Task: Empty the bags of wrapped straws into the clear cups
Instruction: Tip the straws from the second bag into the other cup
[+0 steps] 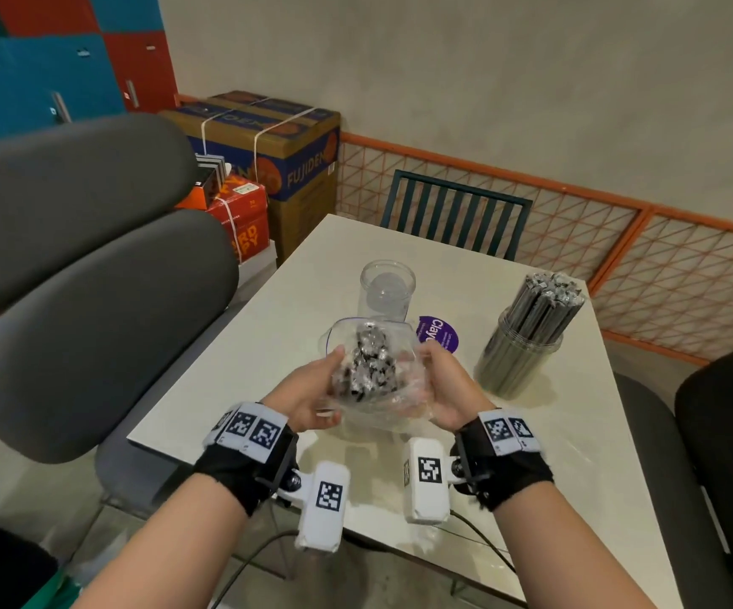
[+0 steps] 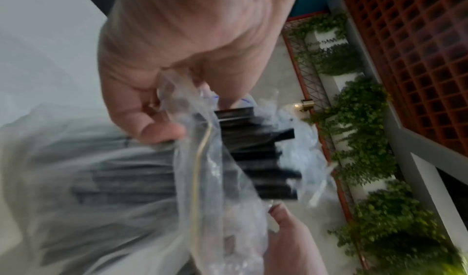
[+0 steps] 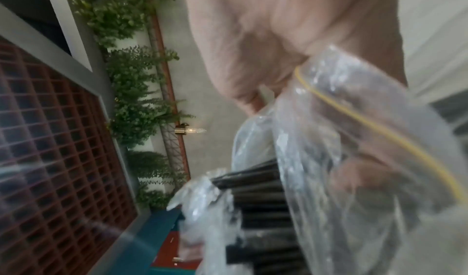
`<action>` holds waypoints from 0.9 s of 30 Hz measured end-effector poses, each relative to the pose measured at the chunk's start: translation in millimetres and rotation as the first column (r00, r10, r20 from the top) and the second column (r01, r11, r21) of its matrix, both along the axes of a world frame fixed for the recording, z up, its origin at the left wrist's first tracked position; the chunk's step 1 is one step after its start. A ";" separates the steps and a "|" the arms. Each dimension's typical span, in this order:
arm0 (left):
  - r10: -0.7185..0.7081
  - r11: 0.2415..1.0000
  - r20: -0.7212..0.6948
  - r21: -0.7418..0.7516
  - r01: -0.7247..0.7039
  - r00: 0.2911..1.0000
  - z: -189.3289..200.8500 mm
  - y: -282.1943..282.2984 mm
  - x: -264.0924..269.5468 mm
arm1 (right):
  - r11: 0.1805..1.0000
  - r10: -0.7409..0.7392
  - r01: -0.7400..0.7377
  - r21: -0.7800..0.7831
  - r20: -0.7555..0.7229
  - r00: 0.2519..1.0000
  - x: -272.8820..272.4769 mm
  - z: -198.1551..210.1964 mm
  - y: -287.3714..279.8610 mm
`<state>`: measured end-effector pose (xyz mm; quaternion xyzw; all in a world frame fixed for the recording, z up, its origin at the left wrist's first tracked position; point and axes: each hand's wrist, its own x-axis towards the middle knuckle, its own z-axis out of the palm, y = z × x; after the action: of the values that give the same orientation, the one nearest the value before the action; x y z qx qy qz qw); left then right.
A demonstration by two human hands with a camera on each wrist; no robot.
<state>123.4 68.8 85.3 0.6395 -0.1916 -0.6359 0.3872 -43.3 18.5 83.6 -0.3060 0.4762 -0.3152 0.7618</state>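
A clear plastic bag [image 1: 371,389] holding a bundle of black wrapped straws [image 1: 369,367] stands upright above the table's near part, its mouth up. My left hand [image 1: 312,391] grips the bag's left side and my right hand [image 1: 441,389] grips its right side. In the left wrist view the bag [image 2: 207,169] has a yellow band round it and dark straws [image 2: 263,159] stick out past its mouth. The right wrist view shows the same bag [image 3: 341,159] and straws [image 3: 258,209]. An empty clear cup [image 1: 386,290] stands just behind the bag. A second clear cup [image 1: 520,358], at the right, is packed with straws.
The white table [image 1: 553,454] carries a round purple label [image 1: 439,334] between the cups. Grey padded chairs [image 1: 92,301] stand at the left, a dark chair [image 1: 716,454] at the right and a slatted chair [image 1: 452,208] at the far side. Cardboard boxes [image 1: 285,156] sit behind.
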 end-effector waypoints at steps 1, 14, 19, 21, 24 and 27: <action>0.028 0.999 0.025 0.014 -0.028 0.999 -0.8 -1.8 2.7 | 0.998 0.059 -0.059 -0.010 -0.002 0.998 -0.7 -4.2 -0.8; 0.168 0.971 -0.132 -0.146 -0.187 0.977 -23.3 -9.2 9.3 | 0.976 -0.151 0.113 0.186 0.202 0.968 5.5 -26.1 2.0; 0.120 0.978 0.166 -0.190 -0.087 0.979 -31.3 -3.0 5.6 | 0.995 -0.063 0.077 -0.060 0.220 0.974 4.6 -18.9 9.6; 0.153 0.980 0.081 -0.140 -0.140 0.985 -33.4 -6.6 11.9 | 0.954 -0.005 -0.049 -0.296 -0.179 0.984 2.6 -18.1 10.4; 0.189 0.982 -0.199 0.021 -0.188 0.962 -28.4 -4.3 13.0 | 0.878 -0.139 -0.172 -0.448 -0.580 0.803 2.0 -17.2 7.5; 0.219 0.975 -0.358 0.104 -0.194 0.908 -26.3 -1.5 9.4 | 0.952 -0.179 0.038 -0.303 -0.453 0.873 1.4 -15.7 1.7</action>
<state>132.8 67.3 58.9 0.5384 -0.0261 -0.7057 0.4598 -41.9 20.3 67.9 -0.4528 0.6146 -0.3384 0.5502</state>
